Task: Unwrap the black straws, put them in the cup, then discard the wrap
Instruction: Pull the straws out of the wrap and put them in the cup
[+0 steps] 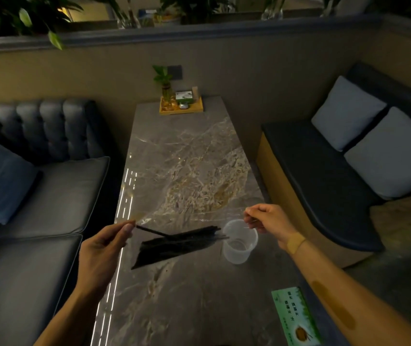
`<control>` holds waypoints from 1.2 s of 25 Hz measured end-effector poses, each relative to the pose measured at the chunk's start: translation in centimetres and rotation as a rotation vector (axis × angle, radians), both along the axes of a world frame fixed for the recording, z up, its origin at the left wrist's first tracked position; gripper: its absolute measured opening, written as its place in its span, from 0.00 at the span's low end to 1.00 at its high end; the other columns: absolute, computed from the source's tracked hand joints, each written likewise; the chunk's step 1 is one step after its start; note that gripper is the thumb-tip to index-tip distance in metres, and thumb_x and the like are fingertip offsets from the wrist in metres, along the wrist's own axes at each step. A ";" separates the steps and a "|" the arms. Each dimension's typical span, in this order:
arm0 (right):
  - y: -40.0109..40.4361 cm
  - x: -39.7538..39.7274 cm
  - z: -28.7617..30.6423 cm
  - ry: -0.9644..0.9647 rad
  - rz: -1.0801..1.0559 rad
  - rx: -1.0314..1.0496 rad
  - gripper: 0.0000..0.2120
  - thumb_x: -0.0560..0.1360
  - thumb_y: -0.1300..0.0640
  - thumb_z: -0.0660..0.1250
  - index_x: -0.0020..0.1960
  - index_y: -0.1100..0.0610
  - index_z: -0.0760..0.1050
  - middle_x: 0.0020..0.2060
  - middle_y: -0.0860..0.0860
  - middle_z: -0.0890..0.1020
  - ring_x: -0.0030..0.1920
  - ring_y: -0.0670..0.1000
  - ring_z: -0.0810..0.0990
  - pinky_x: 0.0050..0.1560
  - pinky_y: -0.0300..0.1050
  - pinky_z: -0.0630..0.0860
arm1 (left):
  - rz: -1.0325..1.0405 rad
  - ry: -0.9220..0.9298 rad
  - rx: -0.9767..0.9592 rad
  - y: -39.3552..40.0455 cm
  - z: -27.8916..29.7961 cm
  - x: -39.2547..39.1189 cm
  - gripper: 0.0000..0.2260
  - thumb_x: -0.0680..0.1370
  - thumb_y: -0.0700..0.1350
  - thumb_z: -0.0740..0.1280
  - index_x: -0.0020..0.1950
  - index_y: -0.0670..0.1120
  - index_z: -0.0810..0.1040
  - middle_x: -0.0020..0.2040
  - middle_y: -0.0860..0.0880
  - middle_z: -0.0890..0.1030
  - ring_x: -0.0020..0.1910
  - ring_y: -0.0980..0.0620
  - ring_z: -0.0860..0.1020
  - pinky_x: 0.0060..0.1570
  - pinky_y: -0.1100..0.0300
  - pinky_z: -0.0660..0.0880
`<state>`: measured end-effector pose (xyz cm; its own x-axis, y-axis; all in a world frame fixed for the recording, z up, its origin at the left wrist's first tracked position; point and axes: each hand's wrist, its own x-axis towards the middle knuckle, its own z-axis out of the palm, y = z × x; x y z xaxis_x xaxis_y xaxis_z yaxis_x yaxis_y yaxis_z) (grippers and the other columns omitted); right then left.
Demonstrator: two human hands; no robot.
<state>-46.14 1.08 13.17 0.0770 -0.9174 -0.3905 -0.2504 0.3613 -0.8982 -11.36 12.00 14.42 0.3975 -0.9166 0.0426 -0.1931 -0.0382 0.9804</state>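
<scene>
Above the desk (187, 308), both hands, left hand (104, 248) and right hand (266, 218), pinch the seemingly stretched clear wrap (194, 196), black straws (174, 245) sagging beside the cup (239, 243).

Tabletop (187, 158) open beyond cup (240, 242); tray (181, 108) at far end.
</scene>
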 end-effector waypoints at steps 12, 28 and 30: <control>-0.3 -0.8 -1.5 -0.060 -0.052 0.063 0.09 0.78 0.56 0.65 0.45 0.58 0.82 0.37 0.52 0.84 0.36 0.49 0.81 0.44 0.46 0.74 | -0.054 -0.116 -0.040 -2.4 3.7 -1.5 0.10 0.72 0.50 0.70 0.51 0.51 0.85 0.43 0.59 0.86 0.40 0.64 0.82 0.39 0.77 0.75; -0.2 -2.5 -3.6 -0.193 -0.147 0.165 0.08 0.79 0.58 0.64 0.45 0.59 0.80 0.38 0.55 0.82 0.36 0.51 0.79 0.37 0.44 0.73 | -0.157 -0.300 -0.031 -7.4 6.5 -4.4 0.06 0.74 0.48 0.73 0.45 0.59 0.86 0.43 0.60 0.87 0.38 0.67 0.80 0.40 0.76 0.74; -0.2 -2.7 -3.7 -0.203 -0.157 0.175 0.08 0.79 0.58 0.64 0.45 0.60 0.79 0.38 0.55 0.82 0.36 0.52 0.79 0.39 0.45 0.74 | -0.171 -0.305 -0.027 -7.8 6.7 -4.8 0.05 0.73 0.48 0.73 0.46 0.59 0.86 0.43 0.59 0.87 0.39 0.66 0.81 0.41 0.75 0.75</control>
